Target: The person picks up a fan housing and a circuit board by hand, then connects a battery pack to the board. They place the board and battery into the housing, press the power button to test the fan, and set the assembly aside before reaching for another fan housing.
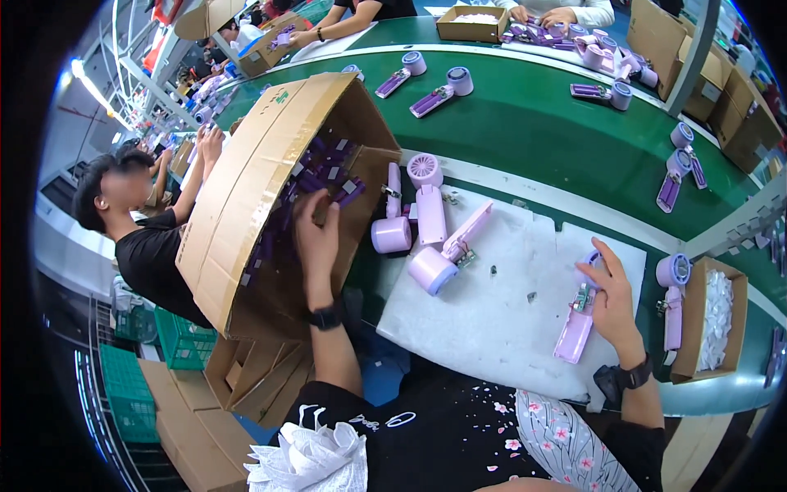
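My left hand reaches into a tilted cardboard box, its fingers curved and apart beside a pile of dark purple pieces with white labels. Nothing shows between thumb and fingers, though some fingertips are partly hidden. On the white foam sheet, my right hand grips a lilac handheld fan near its head. Its handle lies open, baring a green circuit board. Further left on the sheet rests another opened fan with its board exposed. Beside it stand more lilac fans, close to the box mouth.
A small carton of white pieces stands at the right, next to another fan. Across the green conveyor belt lie several opened fans. Co-workers sit beyond it, and a person works at the left. Green crates stand lower left.
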The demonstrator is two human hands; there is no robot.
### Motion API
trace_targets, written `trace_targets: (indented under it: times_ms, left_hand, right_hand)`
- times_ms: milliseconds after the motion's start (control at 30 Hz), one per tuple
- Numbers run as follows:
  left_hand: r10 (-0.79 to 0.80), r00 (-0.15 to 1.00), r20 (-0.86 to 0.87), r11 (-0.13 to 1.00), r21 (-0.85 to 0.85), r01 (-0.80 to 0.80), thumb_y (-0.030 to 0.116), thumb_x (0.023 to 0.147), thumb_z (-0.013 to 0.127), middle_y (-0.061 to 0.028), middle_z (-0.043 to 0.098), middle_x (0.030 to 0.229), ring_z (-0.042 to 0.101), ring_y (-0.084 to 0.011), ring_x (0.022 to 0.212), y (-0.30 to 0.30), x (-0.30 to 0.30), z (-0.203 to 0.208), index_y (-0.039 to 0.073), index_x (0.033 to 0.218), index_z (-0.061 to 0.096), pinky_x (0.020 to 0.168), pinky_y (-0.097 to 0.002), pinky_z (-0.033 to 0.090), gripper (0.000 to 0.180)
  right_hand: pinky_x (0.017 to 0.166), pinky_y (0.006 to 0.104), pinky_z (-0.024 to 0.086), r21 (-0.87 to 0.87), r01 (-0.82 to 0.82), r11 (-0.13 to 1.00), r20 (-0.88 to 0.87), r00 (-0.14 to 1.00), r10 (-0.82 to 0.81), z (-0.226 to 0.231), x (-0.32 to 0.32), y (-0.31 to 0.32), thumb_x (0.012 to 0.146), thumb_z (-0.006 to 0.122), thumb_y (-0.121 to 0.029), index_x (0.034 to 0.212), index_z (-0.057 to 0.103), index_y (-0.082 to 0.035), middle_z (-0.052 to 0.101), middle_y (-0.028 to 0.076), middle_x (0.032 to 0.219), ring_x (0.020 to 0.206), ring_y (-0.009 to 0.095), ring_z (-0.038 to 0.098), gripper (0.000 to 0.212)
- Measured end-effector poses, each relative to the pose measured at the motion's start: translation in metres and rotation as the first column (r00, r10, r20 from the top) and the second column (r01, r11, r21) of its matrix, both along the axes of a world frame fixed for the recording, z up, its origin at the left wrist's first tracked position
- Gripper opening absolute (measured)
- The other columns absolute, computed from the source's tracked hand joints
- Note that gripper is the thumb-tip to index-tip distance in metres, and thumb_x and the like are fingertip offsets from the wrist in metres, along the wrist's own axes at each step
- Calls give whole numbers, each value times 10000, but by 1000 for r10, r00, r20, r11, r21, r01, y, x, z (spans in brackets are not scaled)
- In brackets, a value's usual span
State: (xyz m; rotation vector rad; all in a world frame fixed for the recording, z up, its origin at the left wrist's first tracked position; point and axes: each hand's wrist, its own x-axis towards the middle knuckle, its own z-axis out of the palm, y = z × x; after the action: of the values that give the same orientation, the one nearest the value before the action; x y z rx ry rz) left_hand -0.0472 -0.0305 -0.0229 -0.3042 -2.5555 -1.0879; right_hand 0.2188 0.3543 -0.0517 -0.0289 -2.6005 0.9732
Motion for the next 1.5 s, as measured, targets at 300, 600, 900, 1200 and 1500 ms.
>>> trace_targets:
  times_ms: [300,600,900,1200,1500]
  left_hand:
    - [277,960,-42,820,-511,-259,501,783,714,-224,504,1369,401,-405,1323,-63,-125,-73,159,1404,467,1134,-537,207,751]
    - [273,950,149,836,-525,-158,366,741,784,-215,594,1259,510,-397,1225,-51,-145,-45,115,1312,536,1051,-471,376,672]
    - [135,990,-42,959,-247,-141,279,759,797,-171,684,1047,643,-308,1008,-69,-143,-47,16,1206,597,895,-395,499,555]
    - [-39,999,6,668,744,22,197,868,705,-111,631,1154,608,-188,1045,-35,-59,-7,-25,1247,562,910,-317,489,461]
    - [-570,797,-199,603,557,571,-22,735,736,-159,518,1330,529,-248,1213,94,79,36,-1,1280,519,1003,-362,455,587]
  right_hand:
    - [953,329,467,-301,74,951,-46,995,-92,-15,0,-2,691,408,138,1155,656,-9,465,204,1401,1153,348,573,547]
    - [889,325,506,-247,89,965,-10,996,-94,-8,2,-1,701,452,133,1202,639,-49,484,208,1361,1120,359,586,564]
    - [983,349,450,-242,31,970,75,997,-13,-1,4,3,716,602,68,1227,599,-21,491,194,1360,1183,339,549,519]
    - [952,350,469,-177,207,962,-45,975,-218,-15,0,9,774,697,-8,1214,604,-7,505,185,1355,1142,306,578,450]
    - [967,370,461,-415,69,907,-114,985,-127,-35,32,24,862,653,-83,1208,586,25,520,178,1336,1170,261,566,369]
